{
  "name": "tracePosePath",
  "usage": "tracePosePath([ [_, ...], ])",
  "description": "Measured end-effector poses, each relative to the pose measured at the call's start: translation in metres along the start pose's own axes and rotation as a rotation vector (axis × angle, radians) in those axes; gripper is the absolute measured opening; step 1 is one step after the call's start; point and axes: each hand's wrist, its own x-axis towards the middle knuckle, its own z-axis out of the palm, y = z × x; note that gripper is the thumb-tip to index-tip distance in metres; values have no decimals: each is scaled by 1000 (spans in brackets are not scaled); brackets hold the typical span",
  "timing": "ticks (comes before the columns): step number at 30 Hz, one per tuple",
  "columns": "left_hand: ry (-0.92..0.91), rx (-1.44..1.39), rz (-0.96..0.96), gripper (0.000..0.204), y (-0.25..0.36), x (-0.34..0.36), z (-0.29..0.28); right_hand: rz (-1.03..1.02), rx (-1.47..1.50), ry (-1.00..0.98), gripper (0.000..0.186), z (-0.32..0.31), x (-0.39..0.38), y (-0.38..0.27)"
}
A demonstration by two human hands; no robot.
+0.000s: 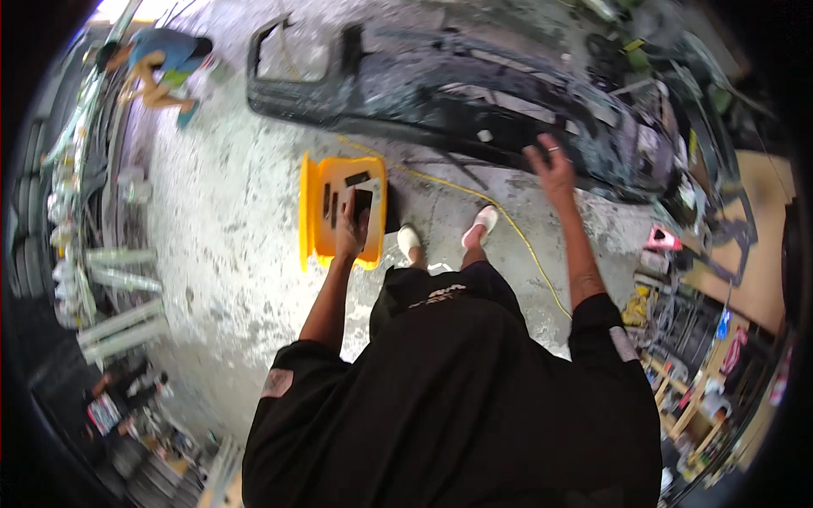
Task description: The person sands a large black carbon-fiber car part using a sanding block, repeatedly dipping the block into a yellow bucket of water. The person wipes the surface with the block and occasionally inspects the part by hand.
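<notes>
- While the left hand (351,233) is curled around a dark flat piece (362,201), it hangs over a yellow tub (306,212), whose long rim runs to its left.
- Slim dark strips (327,200) lie in the tub, just left of that hand's fingers.
- With its fingers spread wide, the right hand (555,175) is over the near edge of a black bumper (406,106); whether they touch, I cannot tell.
- The bumper stretches beyond both hands.
- Between the hands, a yellow cord (438,179) crosses the floor beyond pale shoes (484,220).
</notes>
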Motion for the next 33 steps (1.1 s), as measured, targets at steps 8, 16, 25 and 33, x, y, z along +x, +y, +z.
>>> tracePosePath([
  [8,54,104,-382,70,-241,-12,60,-236,-416,69,72,76,137,73],
  [16,245,-42,-489,55,-455,9,233,-331,-712,311,64,178,156,142],
  [25,487,-957,-1240,52,-502,-3,250,-331,-586,355,61,195,160,192],
  [33,-59,-821,-459,67,-104,99,183,-256,-654,302,82,86,155,212],
])
